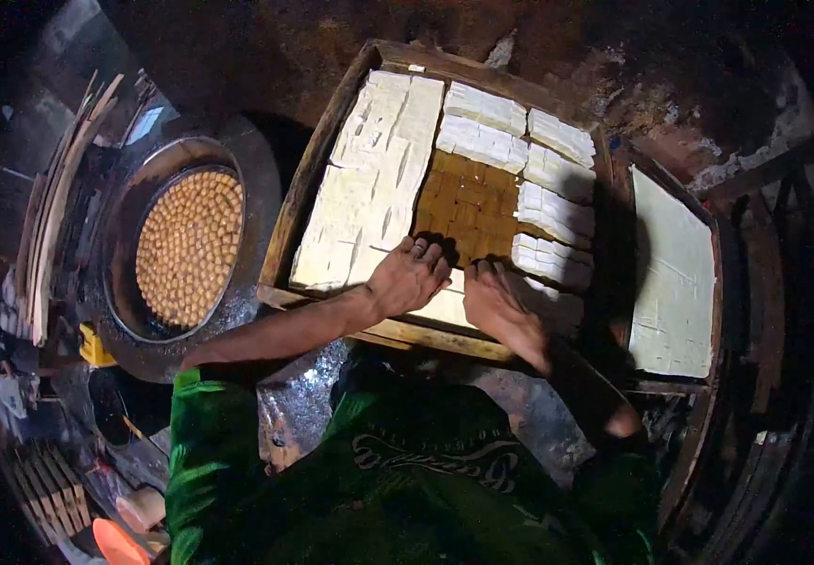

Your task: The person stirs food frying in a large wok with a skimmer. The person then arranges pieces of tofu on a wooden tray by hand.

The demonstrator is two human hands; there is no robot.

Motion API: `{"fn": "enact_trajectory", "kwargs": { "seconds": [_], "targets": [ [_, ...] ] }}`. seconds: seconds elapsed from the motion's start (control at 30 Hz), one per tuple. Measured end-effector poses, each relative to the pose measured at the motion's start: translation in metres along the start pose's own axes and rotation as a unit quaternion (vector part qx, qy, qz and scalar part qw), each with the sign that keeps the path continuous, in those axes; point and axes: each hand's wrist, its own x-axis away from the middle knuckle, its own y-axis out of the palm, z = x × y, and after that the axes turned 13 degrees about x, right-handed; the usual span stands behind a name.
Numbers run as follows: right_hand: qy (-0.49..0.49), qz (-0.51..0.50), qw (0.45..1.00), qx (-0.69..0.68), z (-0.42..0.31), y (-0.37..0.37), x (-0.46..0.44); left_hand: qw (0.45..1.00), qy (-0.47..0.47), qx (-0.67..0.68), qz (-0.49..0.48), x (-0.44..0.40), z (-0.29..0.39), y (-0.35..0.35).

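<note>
A white tofu-like strip [446, 307] is seen at the near end of the wooden tray [313, 179] – its long axis apparently laid along the near rail [433, 340]. It is partly covered by the left hand [411, 277] and right hand [503, 303], neither clearly nearer. The fingers of both are curled inward, tips poorly seen – whether anything is gripped cannot be told. Beyond the fingers, woven matting [466, 202] is exposed.
</note>
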Motion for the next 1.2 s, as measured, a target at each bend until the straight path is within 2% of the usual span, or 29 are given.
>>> {"fn": "enact_trajectory", "kwargs": {
  "seconds": [0.03, 0.07, 0.13, 0.17, 0.23, 0.27, 0.33, 0.37, 0.43, 0.47, 0.5, 0.53, 0.6, 0.67, 0.7, 0.77, 0.97, 1.2],
  "targets": [
    [0.000, 0.044, 0.999, 0.014, -0.005, -0.047, 0.020, 0.999, 0.009, -0.010, 0.049, 0.002, 0.003, 0.002],
    [-0.003, 0.044, 0.999, 0.016, -0.005, -0.030, 0.020, 0.999, 0.005, -0.010, 0.049, 0.004, 0.002, 0.005],
    [-0.012, 0.246, 0.957, 0.154, -0.004, 0.004, 0.015, 0.998, 0.036, -0.027, 0.033, 0.006, -0.002, 0.011],
    [-0.015, 0.246, 0.957, 0.154, -0.004, 0.007, 0.017, 0.999, 0.033, -0.026, 0.033, 0.007, -0.002, 0.013],
    [0.018, 0.084, 0.996, -0.010, -0.009, -0.023, 0.022, 0.998, 0.053, 0.015, 0.034, 0.005, 0.002, 0.008],
    [0.017, 0.084, 0.996, -0.010, -0.008, -0.023, 0.021, 0.998, 0.052, 0.015, 0.033, 0.004, 0.005, 0.004],
    [0.034, 0.068, 0.993, -0.085, -0.005, -0.025, 0.018, 0.995, -0.030, 0.081, -0.056, 0.002, 0.011, -0.009],
    [0.052, 0.050, 0.994, -0.082, -0.003, -0.029, 0.015, 0.995, -0.031, 0.082, -0.056, 0.001, 0.009, -0.003],
    [0.025, 0.013, 0.991, -0.128, 0.009, -0.049, 0.014, 0.997, 0.051, 0.049, 0.042, -0.003, -0.003, 0.015],
    [-0.001, -0.024, 0.984, -0.175, 0.017, -0.054, 0.013, 0.997, 0.051, 0.049, 0.041, -0.004, -0.007, 0.019],
    [-0.046, -0.011, 0.976, -0.210, 0.025, -0.050, 0.007, 0.995, 0.034, 0.087, 0.030, -0.004, -0.009, 0.020],
    [-0.046, -0.010, 0.977, -0.210, 0.030, -0.047, 0.004, 0.992, 0.016, 0.124, 0.020, -0.005, -0.013, 0.020],
    [-0.079, -0.033, 0.976, -0.202, 0.036, -0.044, 0.001, 0.992, 0.024, 0.121, 0.037, -0.002, -0.013, 0.015],
    [-0.076, -0.034, 0.977, -0.194, 0.039, -0.035, -0.006, 0.998, 0.017, 0.048, -0.027, 0.000, -0.005, -0.009],
    [-0.071, -0.036, 0.979, -0.188, 0.040, -0.031, -0.009, 0.998, 0.017, 0.049, -0.027, 0.000, -0.004, -0.011],
    [-0.080, -0.033, 0.981, -0.176, 0.042, -0.023, -0.016, 0.997, -0.026, 0.015, -0.066, -0.001, -0.003, -0.016],
    [-0.139, -0.069, 0.975, -0.157, 0.050, -0.036, -0.028, 1.000, 0.015, 0.014, -0.017, -0.002, -0.009, -0.002],
    [-0.176, -0.076, 0.948, -0.255, 0.059, -0.029, -0.030, 0.995, 0.012, 0.100, -0.027, -0.006, -0.014, 0.009]
  ]
}}
